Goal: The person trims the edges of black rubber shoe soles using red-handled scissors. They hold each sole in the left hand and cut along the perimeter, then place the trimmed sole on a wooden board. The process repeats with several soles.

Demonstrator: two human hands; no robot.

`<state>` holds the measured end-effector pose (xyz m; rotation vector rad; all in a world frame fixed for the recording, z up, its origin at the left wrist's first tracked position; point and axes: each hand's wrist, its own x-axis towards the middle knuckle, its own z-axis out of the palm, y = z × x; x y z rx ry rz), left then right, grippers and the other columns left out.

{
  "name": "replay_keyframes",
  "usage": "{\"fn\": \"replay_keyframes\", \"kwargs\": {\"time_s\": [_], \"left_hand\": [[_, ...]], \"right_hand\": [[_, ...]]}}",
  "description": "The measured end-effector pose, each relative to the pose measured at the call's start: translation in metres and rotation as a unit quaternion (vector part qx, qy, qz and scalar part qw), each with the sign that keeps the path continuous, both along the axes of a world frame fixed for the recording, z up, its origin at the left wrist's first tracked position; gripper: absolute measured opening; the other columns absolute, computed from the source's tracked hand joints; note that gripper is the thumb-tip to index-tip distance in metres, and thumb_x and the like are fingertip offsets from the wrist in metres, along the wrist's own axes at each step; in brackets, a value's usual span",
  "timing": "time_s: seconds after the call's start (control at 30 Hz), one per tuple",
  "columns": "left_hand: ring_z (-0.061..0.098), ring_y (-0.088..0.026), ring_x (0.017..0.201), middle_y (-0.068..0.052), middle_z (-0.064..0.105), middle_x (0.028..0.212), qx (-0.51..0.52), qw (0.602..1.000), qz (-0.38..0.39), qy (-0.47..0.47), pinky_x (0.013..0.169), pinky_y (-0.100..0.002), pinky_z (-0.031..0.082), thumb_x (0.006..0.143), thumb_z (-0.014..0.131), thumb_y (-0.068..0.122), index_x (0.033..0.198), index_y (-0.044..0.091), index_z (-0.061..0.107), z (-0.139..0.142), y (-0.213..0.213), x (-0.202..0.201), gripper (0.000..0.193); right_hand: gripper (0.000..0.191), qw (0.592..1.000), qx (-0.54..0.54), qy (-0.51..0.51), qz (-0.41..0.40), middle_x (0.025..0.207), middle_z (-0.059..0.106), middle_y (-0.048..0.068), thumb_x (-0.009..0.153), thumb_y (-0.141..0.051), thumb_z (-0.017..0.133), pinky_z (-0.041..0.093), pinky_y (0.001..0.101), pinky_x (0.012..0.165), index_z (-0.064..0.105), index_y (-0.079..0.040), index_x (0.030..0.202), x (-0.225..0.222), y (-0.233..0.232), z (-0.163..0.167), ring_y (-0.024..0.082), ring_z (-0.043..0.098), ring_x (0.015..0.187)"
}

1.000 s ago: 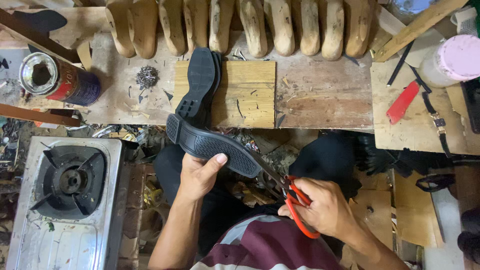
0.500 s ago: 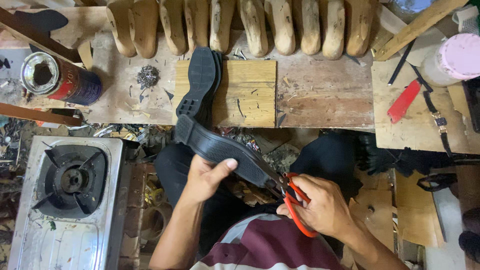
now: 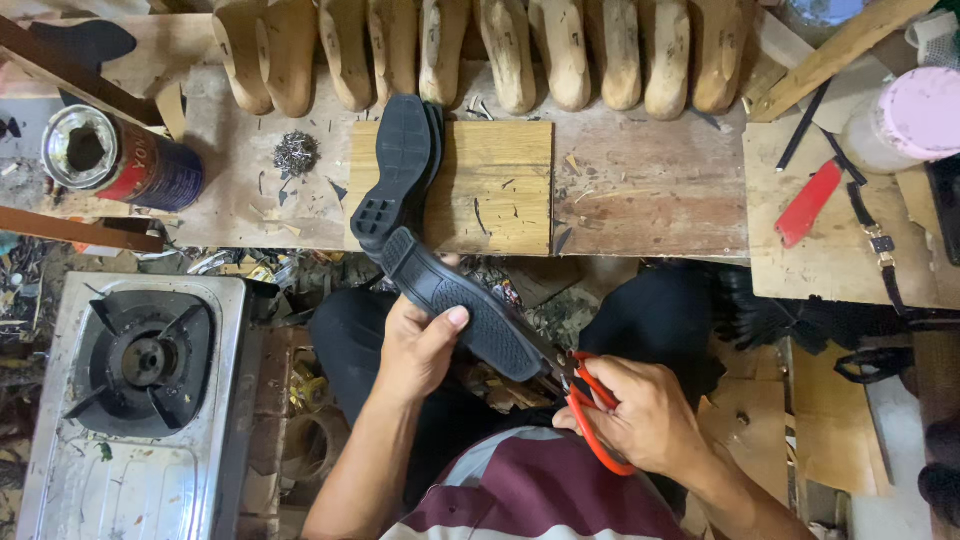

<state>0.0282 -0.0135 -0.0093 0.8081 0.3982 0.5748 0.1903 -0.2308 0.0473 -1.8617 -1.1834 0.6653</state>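
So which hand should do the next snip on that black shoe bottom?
Probably the right hand. It already grips the red-handled scissors, whose blades meet the end of the black sole. The left hand is wrapped around the sole's middle, so it seems better suited to holding and turning it.

We see a matt black rubber sole [image 3: 470, 315] with ribbed tread, scissors [image 3: 592, 415] with glossy red plastic handles, and at twelve o'clock a rough, scarred wooden desk [image 3: 640, 200] bearing bare wooden lasts [image 3: 505, 55].
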Motion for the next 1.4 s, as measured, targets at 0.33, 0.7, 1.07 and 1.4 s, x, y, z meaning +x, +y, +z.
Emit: {"fn": "replay_keyframes", "kwargs": {"time_s": [0.33,0.7,1.07,1.4], "left_hand": [[0.064,-0.020,0.113,-0.010,0.062,0.127,0.032,0.995,0.091,-0.020,0.102,-0.039,0.051,0.092,0.067,-0.008,0.151,0.005,0.039,-0.006,-0.019,0.008,0.066],[0.062,-0.021,0.116,-0.011,0.060,0.129,0.080,0.994,0.072,0.011,0.106,-0.040,0.051,0.091,0.069,-0.009,0.154,0.003,0.037,-0.012,-0.011,0.000,0.071],[0.066,-0.021,0.113,-0.011,0.068,0.121,0.126,0.990,-0.026,0.066,0.104,-0.038,0.052,0.092,0.071,-0.004,0.153,0.000,0.036,-0.010,-0.010,-0.008,0.071],[0.066,-0.020,0.111,-0.009,0.068,0.118,0.113,0.988,-0.061,0.084,0.101,-0.038,0.053,0.089,0.074,-0.004,0.153,0.001,0.039,-0.007,-0.011,-0.005,0.073]], "right_hand": [[0.047,0.998,0.020,-0.061,-0.009,0.068,0.067,0.010,0.064,-0.031,0.093,0.052,0.0361,0.051,0.066,0.000,0.087,-0.004,0.001,-0.003,0.026,0.066,0.054],[0.042,0.998,0.029,-0.057,0.001,0.070,0.070,0.009,0.070,-0.030,0.091,0.054,0.0352,0.052,0.067,-0.002,0.089,-0.001,-0.007,-0.013,0.026,0.070,0.058],[0.046,0.998,0.039,-0.055,0.020,0.064,0.066,0.010,0.066,-0.031,0.094,0.050,0.0344,0.048,0.067,-0.001,0.088,0.002,-0.004,-0.007,0.025,0.066,0.050],[0.035,0.994,-0.010,0.104,-0.016,0.057,0.064,0.004,0.071,-0.023,0.091,0.048,0.0296,0.044,0.065,-0.002,0.081,0.003,-0.007,-0.019,0.010,0.061,0.048]]}}
